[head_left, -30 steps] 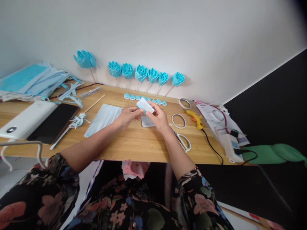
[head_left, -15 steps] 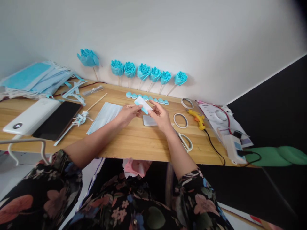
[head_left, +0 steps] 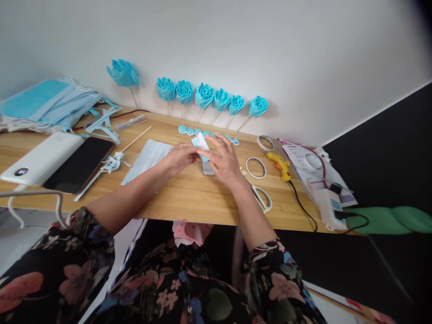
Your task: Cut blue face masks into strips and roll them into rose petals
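Note:
Between my hands is a small folded piece of white-and-blue mask fabric [head_left: 201, 141]. My left hand [head_left: 180, 158] pinches its lower left side, fingers closed. Across its right side lies the thumb of my right hand [head_left: 225, 163], while the other fingers of that hand stretch up behind it; its full contact is partly hidden. Just below, a small grey-white fabric piece [head_left: 208, 169] rests on the table. Behind the hands runs a row of small curled blue petals [head_left: 191, 132], partly covered by my right fingers. An unfolded pale mask sheet [head_left: 146, 157] lies beside my left forearm.
Several blue fabric roses [head_left: 204, 95] on sticks lean against the wall. At left are stacked masks [head_left: 37, 101], a white power bank [head_left: 43, 157] and a phone [head_left: 81, 164]. Tape rolls [head_left: 247, 167], scissors [head_left: 269, 204], a yellow glue gun [head_left: 280, 165] and a power strip [head_left: 329, 209] lie right.
The fabric piece has been turned more upright between my hands. My right hand has shifted its hold, its fingers lifted and stretched out and its thumb moved across the piece.

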A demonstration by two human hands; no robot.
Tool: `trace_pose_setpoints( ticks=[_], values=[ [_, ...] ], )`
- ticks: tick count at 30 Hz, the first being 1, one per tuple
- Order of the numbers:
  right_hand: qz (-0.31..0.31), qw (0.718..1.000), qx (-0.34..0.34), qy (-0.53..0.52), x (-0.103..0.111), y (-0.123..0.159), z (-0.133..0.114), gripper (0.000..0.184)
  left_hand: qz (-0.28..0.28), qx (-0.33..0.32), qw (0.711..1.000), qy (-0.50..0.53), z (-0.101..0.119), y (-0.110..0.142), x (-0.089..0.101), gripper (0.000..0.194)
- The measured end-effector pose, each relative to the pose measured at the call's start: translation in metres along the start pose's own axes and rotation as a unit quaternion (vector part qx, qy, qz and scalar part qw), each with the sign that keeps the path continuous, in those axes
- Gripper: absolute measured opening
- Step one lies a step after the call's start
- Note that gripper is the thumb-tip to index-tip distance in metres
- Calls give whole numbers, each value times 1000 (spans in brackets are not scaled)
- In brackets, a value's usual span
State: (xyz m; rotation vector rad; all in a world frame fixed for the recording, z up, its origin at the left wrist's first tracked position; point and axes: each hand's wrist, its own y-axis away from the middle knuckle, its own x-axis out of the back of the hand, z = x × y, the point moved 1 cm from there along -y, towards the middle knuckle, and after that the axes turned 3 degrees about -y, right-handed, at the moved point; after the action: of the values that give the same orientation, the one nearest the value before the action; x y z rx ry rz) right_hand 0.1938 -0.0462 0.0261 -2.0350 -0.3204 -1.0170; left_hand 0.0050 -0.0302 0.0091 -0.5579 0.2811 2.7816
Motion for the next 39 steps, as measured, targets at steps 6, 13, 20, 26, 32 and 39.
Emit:
trace_pose_setpoints(
  ticks=[6, 13, 20, 26, 32, 39],
  values=[
    [57, 996, -53, -52, -6, 3, 12, 17, 9, -1, 998, -67, -1, 1, -1, 22],
    [108, 972, -131, -161, -19, 6, 17, 12, 53, -67, 973, -215, -1, 2, -1, 32],
    [104, 960, -177, -192, -20, 6, 15, 9, 65, -67, 978, -189, 0, 3, -2, 30],
    [73, 989, -77, -107, -14, 5, 8, 54, 35, -17, 998, -51, 1, 2, -3, 22],
    [73, 994, -50, -65, -14, 3, 9, 42, 23, 3, 999, -34, 1, 2, -4, 21],
    [92, 982, -97, -134, -14, 4, 8, 9, 51, -59, 983, -165, -1, 2, -4, 29]
  ],
)
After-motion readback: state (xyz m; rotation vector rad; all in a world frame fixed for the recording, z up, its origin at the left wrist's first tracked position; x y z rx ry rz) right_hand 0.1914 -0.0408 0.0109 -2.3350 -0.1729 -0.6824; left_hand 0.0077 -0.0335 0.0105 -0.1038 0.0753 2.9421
